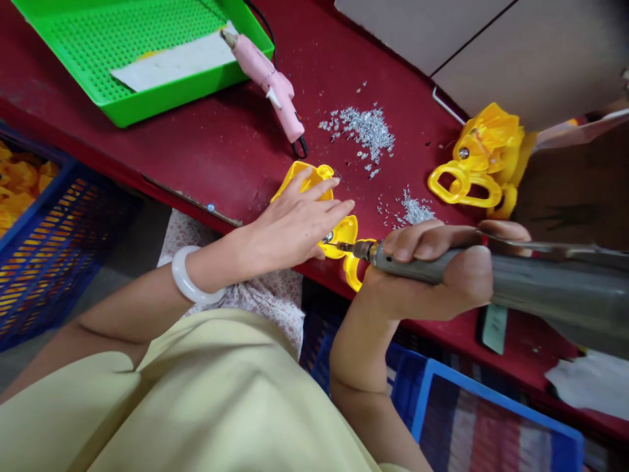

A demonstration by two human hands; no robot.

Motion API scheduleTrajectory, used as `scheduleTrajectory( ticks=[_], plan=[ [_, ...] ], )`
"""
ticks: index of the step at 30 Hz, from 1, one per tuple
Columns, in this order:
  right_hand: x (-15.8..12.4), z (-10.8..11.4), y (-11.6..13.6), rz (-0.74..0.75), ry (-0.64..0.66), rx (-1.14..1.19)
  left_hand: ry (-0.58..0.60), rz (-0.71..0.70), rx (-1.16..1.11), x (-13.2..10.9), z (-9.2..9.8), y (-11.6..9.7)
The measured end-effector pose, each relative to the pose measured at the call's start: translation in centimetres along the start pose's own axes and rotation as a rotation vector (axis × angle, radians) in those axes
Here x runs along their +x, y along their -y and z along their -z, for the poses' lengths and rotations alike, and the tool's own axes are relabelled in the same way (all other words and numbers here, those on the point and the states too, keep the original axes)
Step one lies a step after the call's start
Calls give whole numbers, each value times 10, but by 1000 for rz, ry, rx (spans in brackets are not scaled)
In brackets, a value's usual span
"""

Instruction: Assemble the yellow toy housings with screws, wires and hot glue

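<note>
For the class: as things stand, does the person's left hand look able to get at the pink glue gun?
Probably yes. The left hand is pressing on a yellow plastic piece, but only the red tabletop lies between it and the pink glue gun. Nothing seems to block the way.

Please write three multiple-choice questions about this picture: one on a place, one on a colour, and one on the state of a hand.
1. Where is the white bangle?
A. On the left wrist
B. On the right wrist
C. On the table

2. What colour is the tray that holds the white paper?
A. Blue
B. Pink
C. Green

3. What is the right hand doing?
A. Lying open on the table
B. Gripping a grey electric drill
C. Holding a pink glue gun

Answers:
1. A, the bangle circles the arm of the left hand.
2. C, the tray's rim is bright green.
3. B, the hand wraps around the drill's body.
</note>
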State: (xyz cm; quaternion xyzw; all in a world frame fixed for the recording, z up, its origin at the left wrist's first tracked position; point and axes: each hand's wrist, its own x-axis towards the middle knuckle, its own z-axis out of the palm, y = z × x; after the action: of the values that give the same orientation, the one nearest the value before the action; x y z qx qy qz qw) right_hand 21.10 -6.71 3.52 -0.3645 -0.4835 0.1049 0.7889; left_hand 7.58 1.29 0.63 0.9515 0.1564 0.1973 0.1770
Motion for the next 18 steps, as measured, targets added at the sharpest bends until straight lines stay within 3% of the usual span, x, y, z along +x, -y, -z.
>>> scheduleTrajectory(
  ticks=[5, 7, 13, 18],
  plan=[
    [0, 5, -3, 70, 189, 48, 3, 23, -16, 0, 3, -6],
    [0, 4, -5, 91, 208, 38, -6, 34, -21, -1, 4, -8],
    [-3, -11, -6, 16, 157, 26, -21, 46, 12, -1, 8, -11],
    [0, -12, 10, -44, 16, 5, -26, 104, 90, -2, 4, -16]
  ],
)
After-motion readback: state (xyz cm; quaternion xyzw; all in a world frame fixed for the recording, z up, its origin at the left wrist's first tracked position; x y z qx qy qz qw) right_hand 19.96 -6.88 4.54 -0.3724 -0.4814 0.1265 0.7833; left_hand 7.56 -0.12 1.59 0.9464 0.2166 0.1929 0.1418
